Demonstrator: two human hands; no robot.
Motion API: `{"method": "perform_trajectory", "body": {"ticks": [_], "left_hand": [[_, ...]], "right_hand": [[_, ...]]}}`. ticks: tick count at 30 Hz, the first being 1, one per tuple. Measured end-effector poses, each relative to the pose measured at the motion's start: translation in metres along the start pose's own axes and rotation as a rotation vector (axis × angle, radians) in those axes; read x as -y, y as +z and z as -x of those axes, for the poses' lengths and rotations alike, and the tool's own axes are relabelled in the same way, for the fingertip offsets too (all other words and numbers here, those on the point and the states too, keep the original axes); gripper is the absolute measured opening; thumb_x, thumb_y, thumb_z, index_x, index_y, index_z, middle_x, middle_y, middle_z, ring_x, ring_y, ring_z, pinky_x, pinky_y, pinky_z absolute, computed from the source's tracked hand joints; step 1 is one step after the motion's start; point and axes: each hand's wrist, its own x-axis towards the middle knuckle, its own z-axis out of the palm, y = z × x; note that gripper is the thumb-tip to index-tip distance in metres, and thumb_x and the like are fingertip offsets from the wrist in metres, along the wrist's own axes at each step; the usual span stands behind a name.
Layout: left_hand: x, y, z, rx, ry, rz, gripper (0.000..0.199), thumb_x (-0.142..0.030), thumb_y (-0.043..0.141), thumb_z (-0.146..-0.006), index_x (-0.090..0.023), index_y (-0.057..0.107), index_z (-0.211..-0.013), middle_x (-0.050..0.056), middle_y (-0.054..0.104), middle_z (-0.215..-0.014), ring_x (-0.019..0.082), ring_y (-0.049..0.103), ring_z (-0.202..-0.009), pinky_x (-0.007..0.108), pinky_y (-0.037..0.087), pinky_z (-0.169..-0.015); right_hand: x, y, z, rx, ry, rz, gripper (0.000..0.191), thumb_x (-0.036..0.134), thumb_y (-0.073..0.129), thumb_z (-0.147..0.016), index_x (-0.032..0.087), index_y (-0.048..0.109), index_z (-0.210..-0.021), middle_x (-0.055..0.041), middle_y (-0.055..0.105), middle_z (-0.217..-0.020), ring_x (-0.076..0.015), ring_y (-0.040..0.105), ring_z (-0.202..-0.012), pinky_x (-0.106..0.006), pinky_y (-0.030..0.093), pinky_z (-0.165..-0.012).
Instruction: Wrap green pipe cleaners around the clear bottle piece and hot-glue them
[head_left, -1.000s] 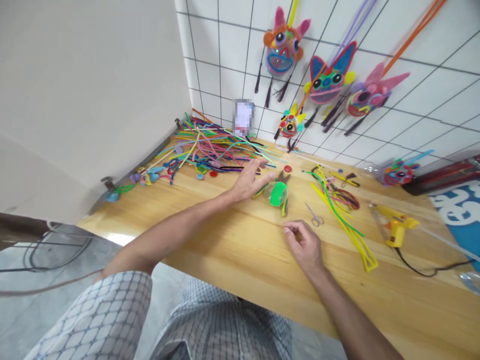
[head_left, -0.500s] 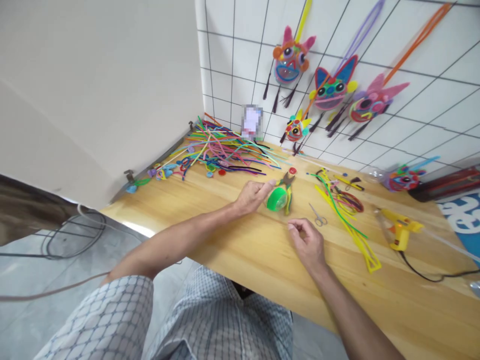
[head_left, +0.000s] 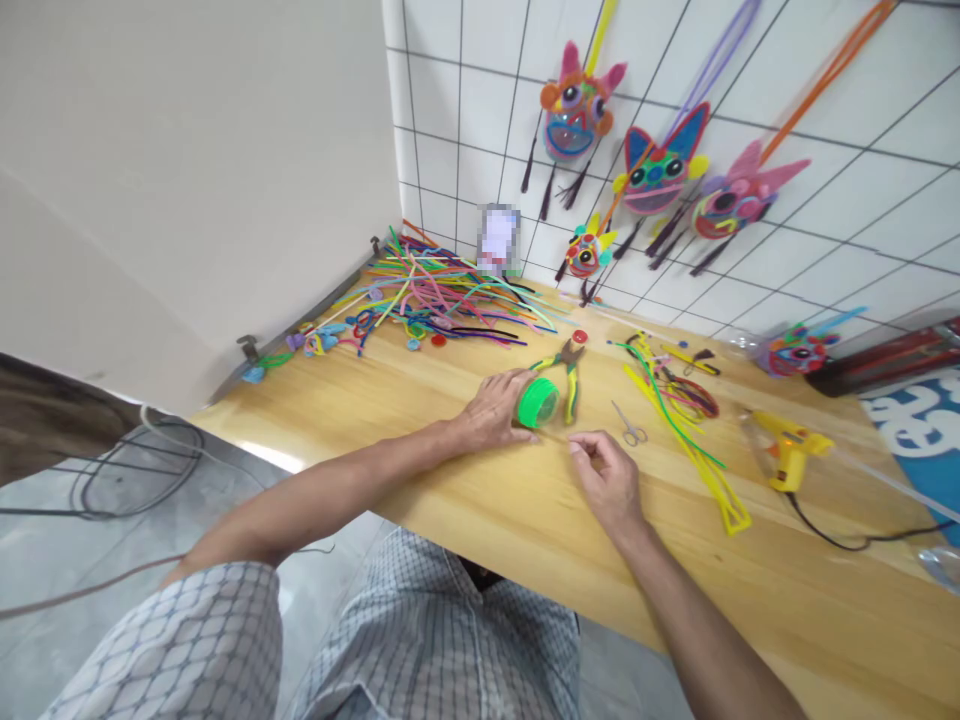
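A round plastic capsule (head_left: 538, 403), bright green with a clear part, rests at the table's middle. My left hand (head_left: 491, 412) is cupped round its left side, fingers behind and thumb in front. My right hand (head_left: 609, 478) lies near the table just to the right, its fingers curled and thumb against the forefinger. Whatever is in that pinch, if anything, is too small to make out. Beyond the capsule lie pliers (head_left: 571, 385) with yellow and green handles, jaws by a small red round piece (head_left: 579, 337). Small scissors (head_left: 631, 430) lie beyond my right hand.
Many coloured pipe cleaners (head_left: 442, 290) are heaped at the back left, near a phone (head_left: 499, 238) against the tiled wall. Yellow and green strips (head_left: 694, 455) and a yellow glue gun (head_left: 791, 450) with its cord lie rightward. Decorated masks (head_left: 664, 175) hang above.
My left hand has shifted slightly down and left, its fingers spreading round the capsule, which has turned. The pliers' left handle shows more now. My right hand keeps its curled pose.
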Motion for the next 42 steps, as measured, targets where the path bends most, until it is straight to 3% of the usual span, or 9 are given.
{"method": "perform_trajectory", "body": {"ticks": [5,10,15,22,28,35,38,42], "left_hand": [[0.002,-0.003,-0.021,0.035,0.016,0.019,0.095,-0.049,0.092,-0.076,-0.020,0.045,-0.154,0.020,0.060,-0.149,0.040,0.057,-0.141,0.060,0.045,-0.118],[0.003,-0.006,-0.043,0.047,0.038,0.014,0.094,-0.054,0.093,-0.075,-0.021,0.050,-0.151,0.019,0.062,-0.148,0.038,0.057,-0.141,0.054,0.044,-0.119],[0.007,-0.004,-0.061,0.069,0.056,-0.018,0.090,-0.063,0.087,-0.080,-0.019,0.050,-0.149,0.019,0.065,-0.146,0.039,0.062,-0.136,0.055,0.042,-0.117],[0.012,0.005,-0.068,0.041,0.013,0.032,0.082,-0.051,0.088,-0.083,-0.014,0.051,-0.146,0.021,0.065,-0.144,0.037,0.062,-0.135,0.051,0.045,-0.115],[0.015,0.000,-0.070,0.049,0.003,0.085,0.070,-0.051,0.080,-0.089,-0.019,0.055,-0.146,0.016,0.065,-0.144,0.035,0.060,-0.137,0.051,0.044,-0.117],[0.019,-0.002,-0.074,0.062,-0.001,0.119,0.058,-0.052,0.060,-0.101,-0.017,0.055,-0.147,0.016,0.063,-0.144,0.033,0.057,-0.137,0.051,0.043,-0.120],[0.022,0.004,-0.076,0.021,-0.023,0.209,0.065,-0.052,0.061,-0.101,-0.014,0.048,-0.151,0.018,0.065,-0.141,0.033,0.061,-0.134,0.050,0.046,-0.117],[0.024,0.008,-0.077,-0.010,-0.002,0.237,0.053,-0.053,0.056,-0.103,-0.011,0.057,-0.136,0.018,0.071,-0.127,0.032,0.068,-0.119,0.048,0.053,-0.106]], "right_hand": [[-0.003,0.000,0.001,-0.005,0.010,-0.004,0.015,0.032,0.060,-0.098,0.023,0.072,-0.094,-0.0018,0.071,-0.081,-0.0179,0.066,-0.073,-0.029,0.055,-0.069],[-0.005,0.001,0.002,-0.001,0.027,-0.010,0.016,0.032,0.060,-0.099,0.023,0.072,-0.095,-0.0007,0.070,-0.079,-0.0173,0.065,-0.071,-0.028,0.054,-0.067],[-0.006,0.000,0.001,0.002,0.063,-0.014,0.016,0.033,0.061,-0.097,0.023,0.072,-0.093,-0.0009,0.071,-0.078,-0.0175,0.066,-0.071,-0.029,0.054,-0.068],[-0.007,0.000,-0.001,-0.014,0.109,-0.033,0.015,0.032,0.061,-0.096,0.022,0.072,-0.092,-0.0006,0.072,-0.078,-0.0169,0.067,-0.071,-0.028,0.054,-0.066],[-0.015,0.002,0.000,-0.039,0.177,-0.038,0.016,0.036,0.063,-0.095,0.022,0.072,-0.095,-0.0019,0.073,-0.083,-0.0187,0.069,-0.075,-0.030,0.055,-0.070],[-0.018,-0.010,-0.022,-0.001,0.181,0.059,0.030,0.037,0.066,-0.093,0.023,0.067,-0.120,-0.0085,0.075,-0.110,-0.0259,0.072,-0.098,-0.042,0.061,-0.086],[-0.030,-0.007,-0.043,0.011,0.093,0.154,0.048,0.036,0.069,-0.090,0.023,0.060,-0.136,-0.0136,0.070,-0.132,-0.0310,0.069,-0.117,-0.051,0.060,-0.098],[-0.049,0.007,-0.067,0.047,-0.048,0.234,0.061,0.030,0.067,-0.090,0.023,0.052,-0.149,-0.0162,0.062,-0.146,-0.0349,0.060,-0.135,-0.058,0.053,-0.110]]}}
